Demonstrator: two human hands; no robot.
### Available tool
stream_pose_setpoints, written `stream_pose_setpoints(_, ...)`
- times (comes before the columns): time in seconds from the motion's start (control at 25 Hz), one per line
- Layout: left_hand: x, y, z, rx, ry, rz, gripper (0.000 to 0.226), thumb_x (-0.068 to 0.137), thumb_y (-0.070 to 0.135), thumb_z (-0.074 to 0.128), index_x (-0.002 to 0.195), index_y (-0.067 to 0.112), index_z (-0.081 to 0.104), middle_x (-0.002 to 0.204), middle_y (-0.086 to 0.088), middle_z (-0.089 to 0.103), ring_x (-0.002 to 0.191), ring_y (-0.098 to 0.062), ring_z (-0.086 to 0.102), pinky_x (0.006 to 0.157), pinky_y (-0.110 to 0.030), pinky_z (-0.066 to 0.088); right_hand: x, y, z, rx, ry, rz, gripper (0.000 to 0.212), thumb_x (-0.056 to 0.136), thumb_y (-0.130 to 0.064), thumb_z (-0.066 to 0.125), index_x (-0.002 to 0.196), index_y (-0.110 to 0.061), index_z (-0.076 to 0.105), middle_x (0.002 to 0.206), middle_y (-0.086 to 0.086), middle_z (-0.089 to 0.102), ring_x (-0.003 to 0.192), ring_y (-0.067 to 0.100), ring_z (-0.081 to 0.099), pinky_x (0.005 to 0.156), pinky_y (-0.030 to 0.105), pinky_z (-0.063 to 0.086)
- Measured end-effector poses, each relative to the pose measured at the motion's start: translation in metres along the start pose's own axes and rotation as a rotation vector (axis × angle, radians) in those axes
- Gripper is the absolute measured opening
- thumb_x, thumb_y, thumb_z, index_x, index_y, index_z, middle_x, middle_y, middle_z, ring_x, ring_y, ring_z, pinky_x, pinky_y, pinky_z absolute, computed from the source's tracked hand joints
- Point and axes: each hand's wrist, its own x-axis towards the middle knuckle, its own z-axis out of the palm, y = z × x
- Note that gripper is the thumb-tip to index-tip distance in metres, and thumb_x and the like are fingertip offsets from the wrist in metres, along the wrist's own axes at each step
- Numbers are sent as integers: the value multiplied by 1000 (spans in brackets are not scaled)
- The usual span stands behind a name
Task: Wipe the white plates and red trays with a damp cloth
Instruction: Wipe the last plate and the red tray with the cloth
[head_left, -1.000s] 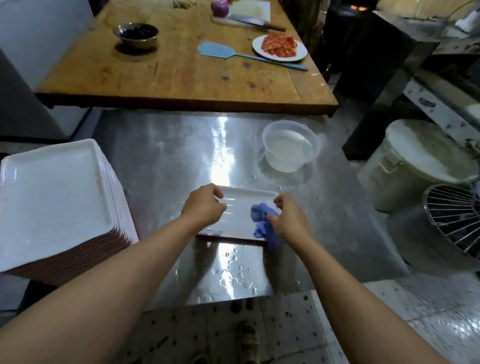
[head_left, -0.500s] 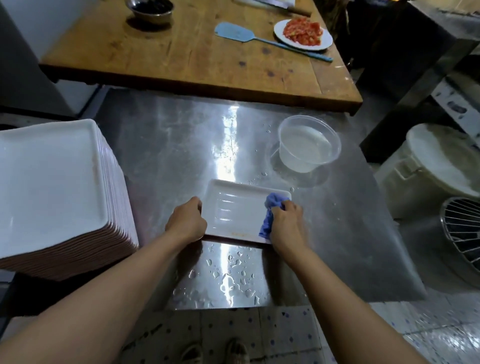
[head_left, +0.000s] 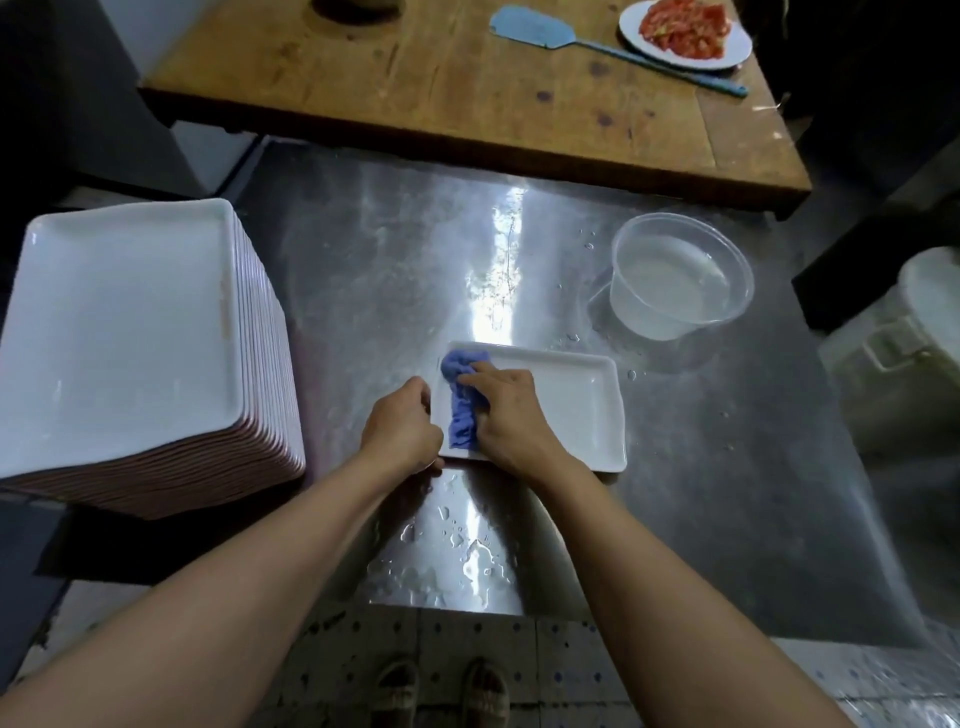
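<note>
I see the left hand (head_left: 402, 427) gripping the white plate's (head_left: 571, 410) left edge, fingers curled. Right hand (head_left: 506, 410) presses the blue cloth (head_left: 460, 405) onto the plate's left end, fingers bent over it. Steel surface (head_left: 701, 467) wet. Beyond the fingers, a water tub (head_left: 680, 275).

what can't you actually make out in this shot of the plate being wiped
Head view only:
- Plate surface under the right hand and blue cloth: covered, so wiped or not is unclear.
- Left hand fingertips: curled over the plate's left rim.
- Stack of trays: count too fine to tell.
- Round plate of red food: cut by the top edge.
</note>
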Motion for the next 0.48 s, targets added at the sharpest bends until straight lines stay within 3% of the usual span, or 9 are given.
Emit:
stream_pose_setpoints(0.12, -3, 2, 0, -40, 58, -6, 18, 73, 5, 59, 88, 15, 56, 90, -9, 68, 76, -27, 63, 62, -29, 48, -12, -9, -3, 64, -114, -67, 32, 76, 9, 47, 98, 1, 69, 102, 15, 66, 92, 36, 55, 87, 37, 42)
stream_pose_setpoints(0.28, -6, 6, 4, -125, 103, -39, 19, 72, 0, 58, 86, 12, 57, 91, -10, 67, 76, -33, 65, 69, -42, 57, -42, -1, -10, -138, -209, -82, 35, 85, -13, 54, 118, -20, 64, 139, -5, 51, 114, 28, 42, 96, 37, 36)
stream_pose_setpoints(0.48, -4, 8, 5, -88, 121, -42, 28, 69, -1, 47, 89, 15, 57, 95, -6, 66, 74, -34, 65, 72, -41, 56, -74, 34, -46, -314, -215, 1, 37, 77, -21, 66, 113, -22, 62, 136, -8, 51, 114, 25, 45, 90, 31, 33)
